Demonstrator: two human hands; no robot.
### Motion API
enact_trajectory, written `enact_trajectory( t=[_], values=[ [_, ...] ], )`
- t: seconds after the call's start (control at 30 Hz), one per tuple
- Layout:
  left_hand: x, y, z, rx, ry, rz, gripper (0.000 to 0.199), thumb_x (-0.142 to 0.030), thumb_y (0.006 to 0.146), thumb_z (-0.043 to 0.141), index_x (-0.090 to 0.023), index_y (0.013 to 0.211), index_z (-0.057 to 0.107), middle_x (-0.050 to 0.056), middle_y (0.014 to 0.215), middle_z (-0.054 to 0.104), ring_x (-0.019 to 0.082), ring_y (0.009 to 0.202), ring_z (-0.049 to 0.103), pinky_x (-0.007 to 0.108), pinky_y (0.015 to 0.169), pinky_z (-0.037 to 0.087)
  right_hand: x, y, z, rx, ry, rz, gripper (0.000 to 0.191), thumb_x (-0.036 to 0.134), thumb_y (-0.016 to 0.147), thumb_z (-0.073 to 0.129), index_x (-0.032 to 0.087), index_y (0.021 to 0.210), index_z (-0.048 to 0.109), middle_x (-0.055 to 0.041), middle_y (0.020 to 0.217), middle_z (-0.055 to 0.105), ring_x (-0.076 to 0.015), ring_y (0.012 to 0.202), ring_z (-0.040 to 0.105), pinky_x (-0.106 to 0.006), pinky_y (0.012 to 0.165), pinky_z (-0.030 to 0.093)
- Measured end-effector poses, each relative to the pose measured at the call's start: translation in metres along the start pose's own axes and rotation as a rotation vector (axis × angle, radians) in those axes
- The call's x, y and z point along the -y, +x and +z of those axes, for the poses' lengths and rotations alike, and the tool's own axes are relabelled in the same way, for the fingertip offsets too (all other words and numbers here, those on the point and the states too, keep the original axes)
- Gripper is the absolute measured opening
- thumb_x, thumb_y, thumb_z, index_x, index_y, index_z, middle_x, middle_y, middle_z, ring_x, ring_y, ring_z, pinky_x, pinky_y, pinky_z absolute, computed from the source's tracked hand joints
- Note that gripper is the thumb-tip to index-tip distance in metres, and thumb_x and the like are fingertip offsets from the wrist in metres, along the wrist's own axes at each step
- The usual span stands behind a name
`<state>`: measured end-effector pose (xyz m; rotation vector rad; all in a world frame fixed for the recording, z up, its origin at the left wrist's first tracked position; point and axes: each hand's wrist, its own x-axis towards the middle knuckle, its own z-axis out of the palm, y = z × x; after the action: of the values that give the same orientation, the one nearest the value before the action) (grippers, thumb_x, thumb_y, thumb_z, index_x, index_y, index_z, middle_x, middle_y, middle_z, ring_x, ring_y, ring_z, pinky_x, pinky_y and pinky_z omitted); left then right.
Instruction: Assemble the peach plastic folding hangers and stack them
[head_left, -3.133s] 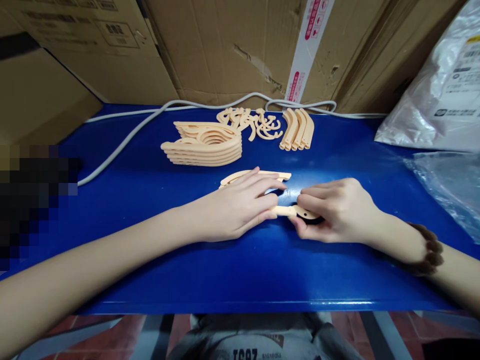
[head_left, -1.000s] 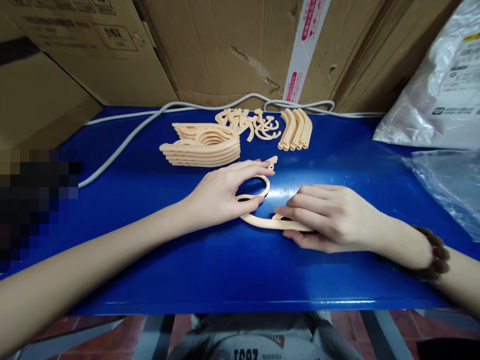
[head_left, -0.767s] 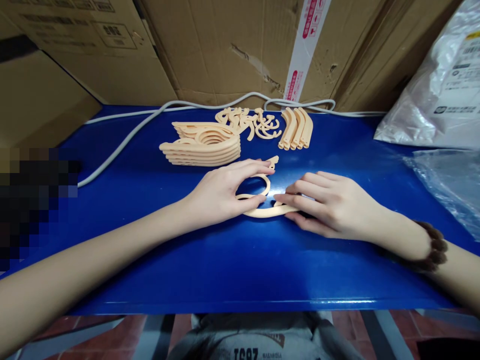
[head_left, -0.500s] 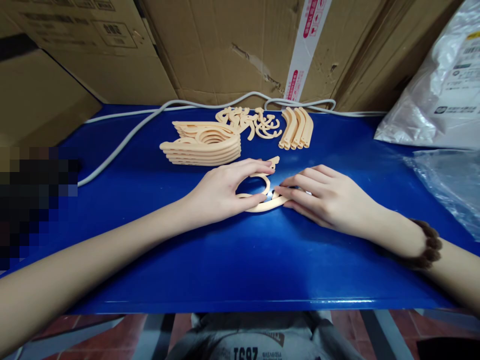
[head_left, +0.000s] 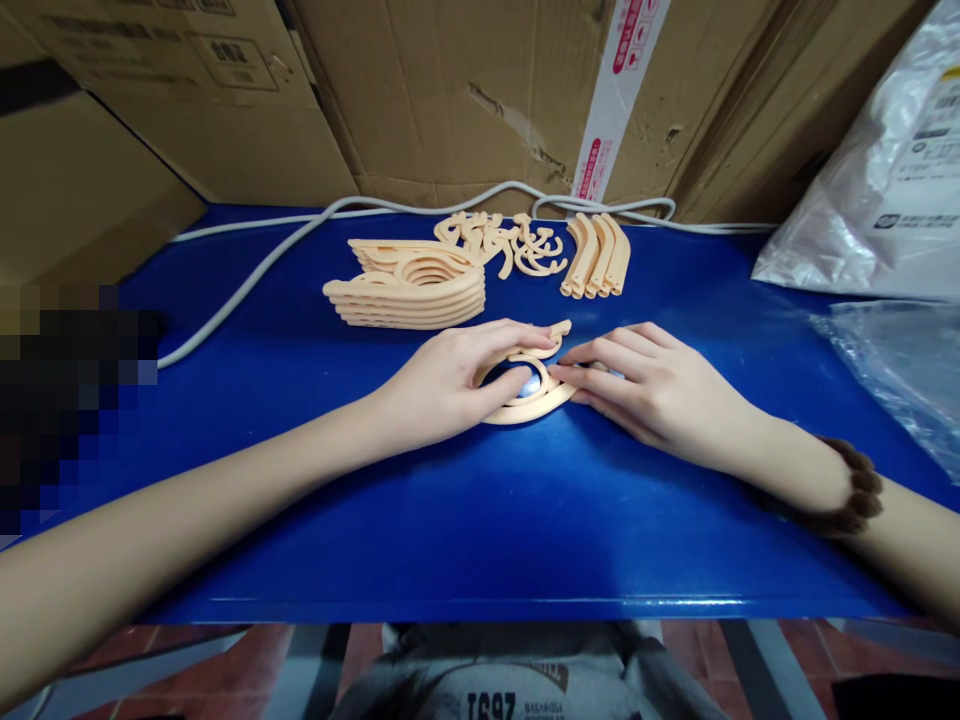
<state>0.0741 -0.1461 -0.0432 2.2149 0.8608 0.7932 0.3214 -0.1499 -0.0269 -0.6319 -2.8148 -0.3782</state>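
Note:
A cream plastic piece [head_left: 534,404] with a round loop and a curved lower bar lies on the blue table [head_left: 480,530]. My left hand [head_left: 457,375] grips its left side, the thumb inside the loop and the fingers over the upper part. My right hand [head_left: 645,385] has its fingers closed on the right part of the same piece and hides that end. Just behind my left hand stands a stack of similar cream pieces [head_left: 420,300].
Behind the stack lie small hooked cream parts [head_left: 525,245], with several curved tubes [head_left: 596,258] to their right. A white cable [head_left: 277,255] runs along the back. Cardboard boxes [head_left: 450,100] rise behind, and plastic bags [head_left: 870,210] lie at the right.
The held piece has shifted slightly; its loop now sits against the lower bar. My left thumb has moved up off the bar into the loop.

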Motion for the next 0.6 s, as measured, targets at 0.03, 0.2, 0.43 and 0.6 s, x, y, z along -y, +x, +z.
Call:
enact_trajectory(
  t=[0.03,0.2,0.43,0.6],
  values=[
    [0.0,0.0,-0.001,-0.006,-0.01,0.0,0.033,-0.018,0.095,0.048,-0.015,0.125,0.062,0.006,0.132,0.064,0.019,0.124,0.058,0.03,0.107,0.043,-0.001,0.0,0.0,0.004,0.009,0.009,0.028,0.027,0.101,0.044,0.014,0.113,0.066,-0.0109,0.109,0.069,-0.022,0.094,0.06,-0.036,0.08,0.044],
    [0.007,0.002,-0.004,-0.072,0.014,0.055,0.034,-0.009,0.093,0.042,-0.013,0.118,0.065,0.009,0.125,0.066,0.019,0.119,0.06,0.031,0.103,0.046,-0.004,-0.002,-0.003,0.008,0.025,0.063,0.028,0.029,0.099,0.047,0.015,0.116,0.066,-0.0109,0.112,0.066,-0.0222,0.094,0.057,-0.036,0.081,0.042],
    [0.011,0.004,-0.004,-0.069,0.076,0.141,0.027,-0.011,0.094,0.046,-0.017,0.113,0.065,0.01,0.124,0.064,0.018,0.122,0.057,0.034,0.107,0.044,0.0,-0.002,-0.007,0.024,-0.055,0.133,0.027,0.025,0.1,0.044,0.015,0.112,0.067,-0.0045,0.081,0.064,-0.0181,0.073,0.053,-0.032,0.07,0.036],
    [0.008,0.002,-0.003,-0.019,0.161,0.164,0.042,-0.003,0.087,0.048,-0.017,0.126,0.056,0.011,0.137,0.054,0.019,0.132,0.048,0.04,0.115,0.036,0.004,0.0,-0.01,0.018,-0.023,0.169,0.036,0.036,0.101,0.042,0.013,0.115,0.065,-0.0069,0.086,0.065,-0.0188,0.077,0.055,-0.032,0.072,0.036]
  ],
)
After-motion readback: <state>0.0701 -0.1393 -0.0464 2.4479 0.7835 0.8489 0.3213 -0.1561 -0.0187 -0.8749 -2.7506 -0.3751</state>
